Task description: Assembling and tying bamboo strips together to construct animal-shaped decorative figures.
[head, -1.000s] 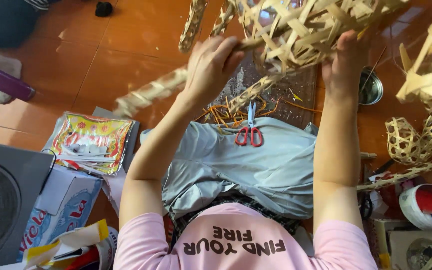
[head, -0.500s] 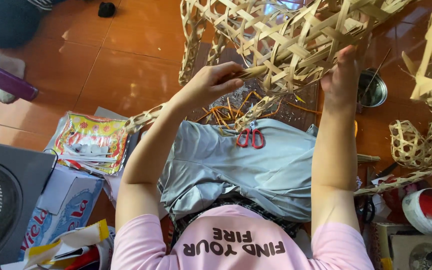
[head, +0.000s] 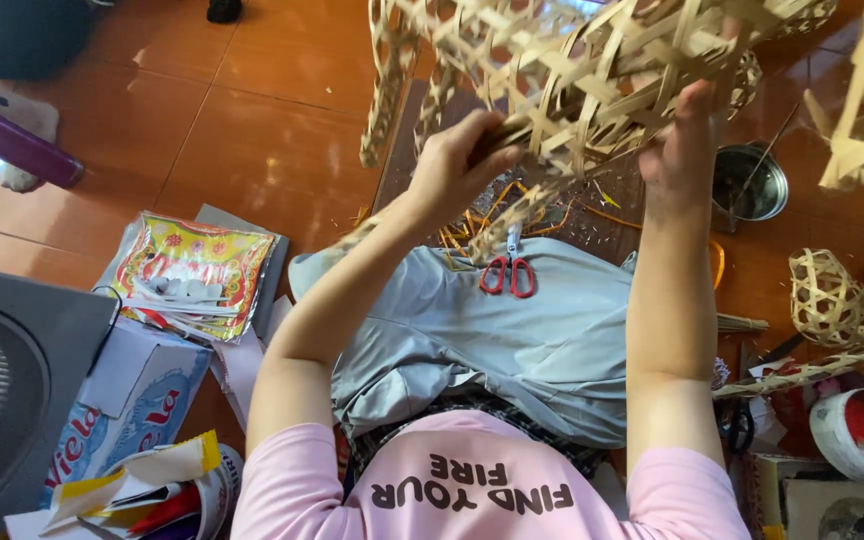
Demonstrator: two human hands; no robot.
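Woven bamboo frame (head: 592, 70) held up, left hand (head: 462, 165) below, right hand (head: 682, 140) beside

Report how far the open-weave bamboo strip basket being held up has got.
Done, apparently: much of the open-weave bamboo strip basket is lattice, and smaller woven bamboo pieces sit finished on the floor. In hand: the left hand grips a strip at the lower edge; the right hand steadies the wall. Left: loose strip ends hang unwoven; red-handled scissors lie on the lap.
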